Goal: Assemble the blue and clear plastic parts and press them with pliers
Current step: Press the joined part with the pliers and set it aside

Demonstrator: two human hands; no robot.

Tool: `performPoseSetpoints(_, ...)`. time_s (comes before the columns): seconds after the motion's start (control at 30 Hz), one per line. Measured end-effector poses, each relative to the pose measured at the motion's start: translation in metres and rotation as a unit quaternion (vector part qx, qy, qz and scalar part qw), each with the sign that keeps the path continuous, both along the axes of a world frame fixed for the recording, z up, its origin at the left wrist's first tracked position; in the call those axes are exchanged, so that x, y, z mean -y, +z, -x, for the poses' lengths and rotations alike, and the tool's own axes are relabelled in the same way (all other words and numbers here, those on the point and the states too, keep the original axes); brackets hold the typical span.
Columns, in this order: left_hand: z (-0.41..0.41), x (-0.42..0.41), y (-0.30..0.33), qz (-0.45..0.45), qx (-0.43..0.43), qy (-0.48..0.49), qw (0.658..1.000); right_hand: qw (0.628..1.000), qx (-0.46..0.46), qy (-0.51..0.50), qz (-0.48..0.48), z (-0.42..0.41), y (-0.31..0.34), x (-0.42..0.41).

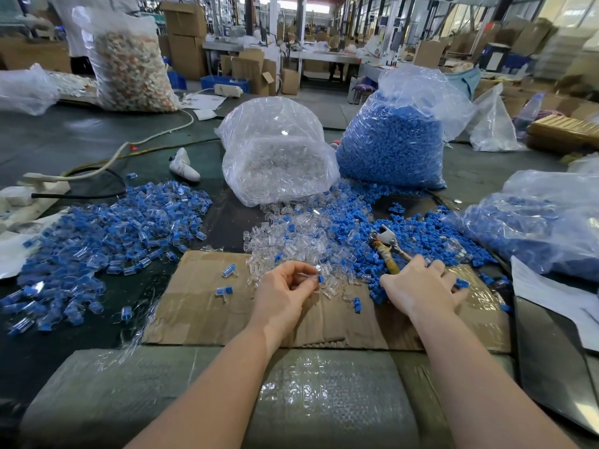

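Cardboard sheet [207,312], left hand [285,286] pinching blue-and-clear part [319,280] — no legible writing

No legible text, label, brand or number appears on any bag, box or part in view.

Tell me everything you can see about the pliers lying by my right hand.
The pliers lie flat on the loose blue plastic parts, right of the clear parts. The grey metal head points away, up and left, with its jaws slightly apart and a pivot bolt showing. The handles look wrapped in worn yellowish tape and run down toward the right hand, whose fingers cover their ends. Whether the hand grips them cannot be told.
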State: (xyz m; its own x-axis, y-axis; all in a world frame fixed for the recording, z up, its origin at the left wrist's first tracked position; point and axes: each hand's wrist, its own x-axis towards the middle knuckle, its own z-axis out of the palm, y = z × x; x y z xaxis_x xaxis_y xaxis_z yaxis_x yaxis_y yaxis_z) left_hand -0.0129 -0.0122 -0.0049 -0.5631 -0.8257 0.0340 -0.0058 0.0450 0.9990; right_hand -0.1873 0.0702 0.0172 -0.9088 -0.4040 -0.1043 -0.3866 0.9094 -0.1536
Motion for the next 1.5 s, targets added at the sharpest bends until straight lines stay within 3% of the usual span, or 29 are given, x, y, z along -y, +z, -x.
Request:
performPoseSetpoints(0.33, 0.000, 0.001, 0.002, -0.004, -0.003, -0.005, 1.000, 0.998, -0.025, -0.003, 0.049, 0.003, -0.003, 0.003)
performPoseSetpoints(0.47, 0.000, 0.002, 0.002, -0.001, 0.009, -0.001, 1.000, 0.993, -0.095, 0.038, 0.059, -0.001, -0.001, -0.001)
performPoseSetpoints(0.57, 0.001, 0.004, 0.003, -0.018, -0.001, 0.006, 1.000, 0.980, -0.108, 0.105, 0.133, -0.009, 0.010, -0.008)
performPoseSetpoints(0.67, 0.003, 0.006, 0.005, -0.061, -0.023, 0.022, 0.998, 0.961, -0.056, 0.201, 0.184, -0.026, 0.021, -0.015)
performPoseSetpoints(0.77, 0.006, 0.009, 0.009, -0.099, -0.047, 0.050, 0.993, 0.934, 0.082, 0.252, 0.238, -0.046, 0.029, -0.022)
performPoseSetpoints(0.93, 0.009, 0.012, 0.019, -0.113, -0.062, 0.060, 0.990, 0.884, 0.291, 0.239, 0.278, -0.061, 0.037, -0.031)
performPoseSetpoints(1.07, 0.011, 0.011, 0.022, -0.113, -0.049, 0.072, 0.990, 0.854, 0.396, 0.220, 0.255, -0.065, 0.038, -0.037)
performPoseSetpoints(1.27, 0.011, 0.008, 0.023, -0.115, -0.033, 0.086, 0.989, 0.869, 0.385, 0.240, 0.197, -0.067, 0.034, -0.039)
performPoseSetpoints(1.5, 0.012, 0.008, 0.027, -0.112, -0.019, 0.105, 0.988, 0.860, 0.409, 0.226, 0.206, -0.068, 0.037, -0.037)
